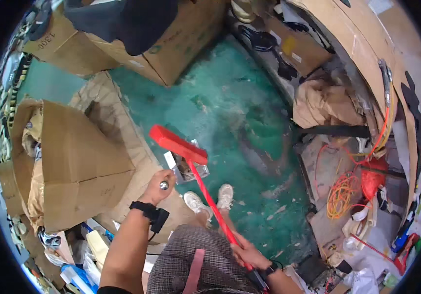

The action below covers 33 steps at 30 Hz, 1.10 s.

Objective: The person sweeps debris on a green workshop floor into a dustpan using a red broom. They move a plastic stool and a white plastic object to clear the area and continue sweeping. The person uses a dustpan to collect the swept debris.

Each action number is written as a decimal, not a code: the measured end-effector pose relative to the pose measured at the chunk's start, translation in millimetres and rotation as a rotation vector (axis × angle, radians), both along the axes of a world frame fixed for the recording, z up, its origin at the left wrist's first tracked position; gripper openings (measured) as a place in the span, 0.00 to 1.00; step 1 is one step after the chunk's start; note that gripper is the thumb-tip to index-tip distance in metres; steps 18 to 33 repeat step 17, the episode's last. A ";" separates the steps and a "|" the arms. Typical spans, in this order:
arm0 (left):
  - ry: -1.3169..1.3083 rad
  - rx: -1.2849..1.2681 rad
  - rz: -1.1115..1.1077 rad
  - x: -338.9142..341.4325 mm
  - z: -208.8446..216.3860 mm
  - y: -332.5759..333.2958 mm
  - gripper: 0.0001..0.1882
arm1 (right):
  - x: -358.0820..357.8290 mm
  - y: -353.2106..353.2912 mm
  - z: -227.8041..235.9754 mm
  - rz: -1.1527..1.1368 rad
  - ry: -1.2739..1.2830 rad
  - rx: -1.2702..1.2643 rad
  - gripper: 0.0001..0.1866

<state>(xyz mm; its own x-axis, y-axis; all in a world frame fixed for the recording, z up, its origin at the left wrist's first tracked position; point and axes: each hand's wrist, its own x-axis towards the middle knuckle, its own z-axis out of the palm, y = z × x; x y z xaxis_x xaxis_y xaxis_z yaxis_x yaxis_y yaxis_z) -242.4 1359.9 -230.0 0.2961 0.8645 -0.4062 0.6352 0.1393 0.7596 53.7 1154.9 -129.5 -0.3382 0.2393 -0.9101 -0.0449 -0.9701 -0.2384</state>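
Note:
My right hand (249,253) is closed round the red handle of a broom (204,188), low in the view. The handle slants up and leftward to a red broom head (177,143) held over the far part of a dustpan. My left hand (160,188) is closed in a fist on the dustpan's upright handle, whose shiny round metal end shows at the fist. Below, the dustpan (202,174) is pale grey, with dark debris in it. The broom head partly covers it. It rests by the edge of flattened cardboard, just ahead of my white shoes.
A tall open carton (83,171) stands on flattened cardboard (105,98) at left. Bigger cartons (181,49) are at the back. On the right lie crumpled brown paper (323,104), coiled orange and yellow cord (343,195) and a red bag (372,181). The green floor (249,161) has scattered scraps.

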 end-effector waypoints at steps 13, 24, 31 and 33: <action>0.053 -0.087 0.162 5.7 -18.2 10.7 0.07 | -20.2 19.3 -60.8 0.053 -0.246 0.118 0.41; 0.102 -0.049 0.157 -3.6 -29.3 -6.3 0.09 | -50.2 14.6 -12.4 0.058 0.076 -0.097 0.44; 0.102 -0.049 0.157 -3.6 -29.3 -6.3 0.09 | -50.2 14.6 -12.4 0.058 0.076 -0.097 0.44; 0.102 -0.049 0.157 -3.6 -29.3 -6.3 0.09 | -50.2 14.6 -12.4 0.058 0.076 -0.097 0.44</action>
